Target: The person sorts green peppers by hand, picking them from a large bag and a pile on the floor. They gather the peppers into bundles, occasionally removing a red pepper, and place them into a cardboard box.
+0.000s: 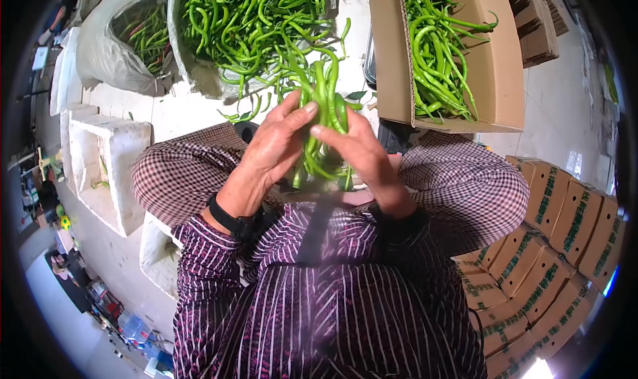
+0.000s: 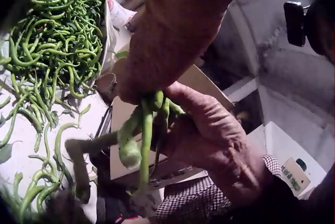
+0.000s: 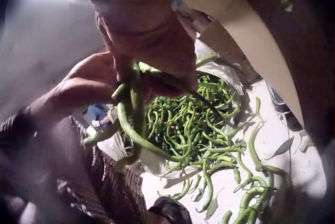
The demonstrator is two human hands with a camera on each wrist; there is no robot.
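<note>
A bunch of long green chili peppers [image 1: 321, 90] is held between both hands in front of the lap. The left hand [image 1: 274, 143] grips it from one side, thumb laid across the peppers. From the other side the right hand [image 1: 362, 154] holds the same bunch, its thumb close to the left thumb. Curved ends of the held peppers [image 2: 145, 140] hang below the fingers in the left wrist view. In the right wrist view, one pepper [image 3: 137, 135] curls down from between the hands. Many of the fingers are hidden behind the bunch.
A large sack [image 1: 174, 30] of green peppers lies ahead, with loose peppers [image 3: 256, 192] spilled before it. Front right stands an open cardboard box [image 1: 495, 80] partly filled with peppers. A smaller bag [image 1: 100, 53] and white foam boxes [image 1: 126, 146] are left; printed cartons [image 1: 531, 273] lie right.
</note>
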